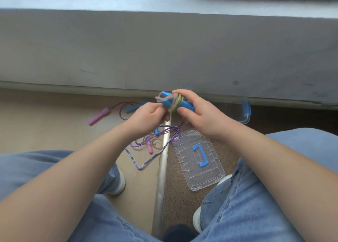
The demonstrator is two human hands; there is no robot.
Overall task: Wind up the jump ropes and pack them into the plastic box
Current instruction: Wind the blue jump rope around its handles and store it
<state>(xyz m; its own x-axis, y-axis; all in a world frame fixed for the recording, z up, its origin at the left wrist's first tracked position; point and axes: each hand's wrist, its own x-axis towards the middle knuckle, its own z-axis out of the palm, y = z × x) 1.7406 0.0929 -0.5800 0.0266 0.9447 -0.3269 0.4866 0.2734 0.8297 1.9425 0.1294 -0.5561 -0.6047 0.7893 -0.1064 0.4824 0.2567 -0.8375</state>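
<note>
Showing a seated person's view down past two bare forearms and blue-jeaned knees to the floor [45, 132].

Right hand [201, 112]: its grip was closed on a pair of blue handles [184, 105] held side by side, fingers curled over the top and the thumb pressed against the near side. A multicoloured rope [176, 100] lay wound in several turns round the middle of the handles, with a loose loop standing out at their far left end.

Left hand [149, 116]: its grip was curled shut just left of the bundle, pinching the rope where it ran down from the windings; the fingertips themselves could not be seen.

On the floor beneath the hands, a purple jump rope [139, 166] lay loose and tangled. One pink handle [98, 116] rested well to the left, with a blue handle [134, 108] near it; another pink handle [149, 148] lay within the tangle. The cord crossed a metal floor strip [162, 168] that ran toward the viewer.

A clear lid [210, 179] with a blue carrying handle lay flat to the right of the strip, touching the cord at its far left corner. The plastic box [246, 113], clear with a blue clasp, stood beyond the right hand by the grey wall [164, 49], largely hidden; its contents could not be told.
</note>
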